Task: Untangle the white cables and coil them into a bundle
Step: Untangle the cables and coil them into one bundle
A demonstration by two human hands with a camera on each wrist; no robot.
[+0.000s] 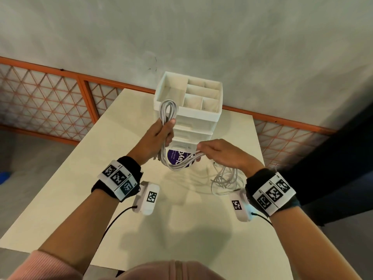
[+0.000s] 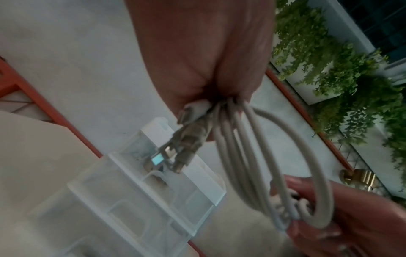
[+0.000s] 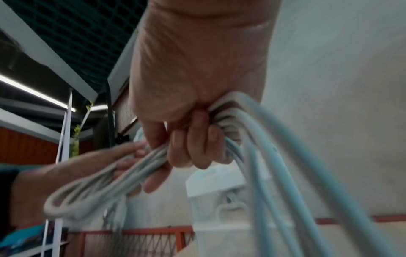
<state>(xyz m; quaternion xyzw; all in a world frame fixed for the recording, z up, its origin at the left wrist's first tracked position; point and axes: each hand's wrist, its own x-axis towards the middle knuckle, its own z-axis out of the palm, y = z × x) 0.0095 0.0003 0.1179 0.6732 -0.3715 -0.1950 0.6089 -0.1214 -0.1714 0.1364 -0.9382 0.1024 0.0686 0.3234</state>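
Note:
Above the table, my left hand point(image 1: 163, 131) grips a coil of white cables point(image 1: 168, 110) whose loop sticks up past the thumb. The strands run down and right into my right hand point(image 1: 212, 151), whose curled fingers point(image 3: 197, 147) hold them. In the left wrist view the cable loops point(image 2: 241, 147) and several plug ends point(image 2: 186, 139) hang out of my left hand point(image 2: 208, 60), and my right hand point(image 2: 351, 217) holds the loop's lower end. The right wrist view shows the coil point(image 3: 92, 187) in my left hand point(image 3: 87, 165). A loose tangle of cable point(image 1: 226, 180) lies on the table under my right wrist.
A white compartment organiser with drawers point(image 1: 212, 116) stands at the far middle of the cream table point(image 1: 80, 199), just behind my hands. A round purple-labelled object point(image 1: 179, 156) shows below the cables. An orange lattice railing point(image 1: 50, 98) and a grey wall lie beyond the table.

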